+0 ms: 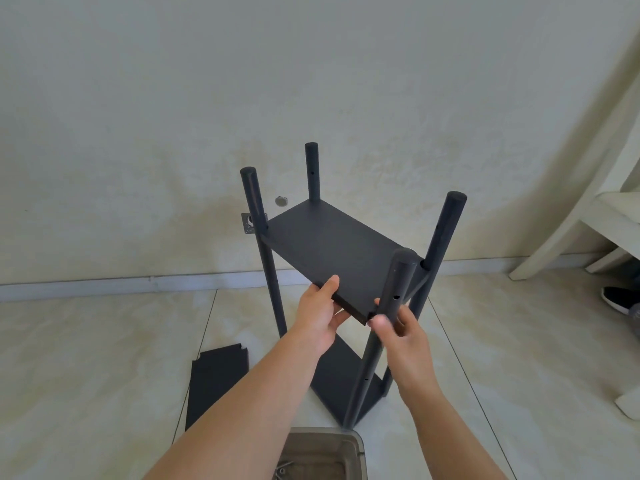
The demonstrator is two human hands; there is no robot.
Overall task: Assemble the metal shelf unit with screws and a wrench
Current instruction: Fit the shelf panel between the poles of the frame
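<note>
Shelf (332, 244), standing on the floor (104, 358), looks stiff and light; left hand (320, 315) grips the panel's near edge, right hand (398, 329) apparently pinches the near post (391, 306), both good holds.

Matt black shelf panel (332, 244), glossy tiled floor (104, 358).

Four posts (394, 289), three shelf boards (332, 251), two hands (318, 317).
</note>
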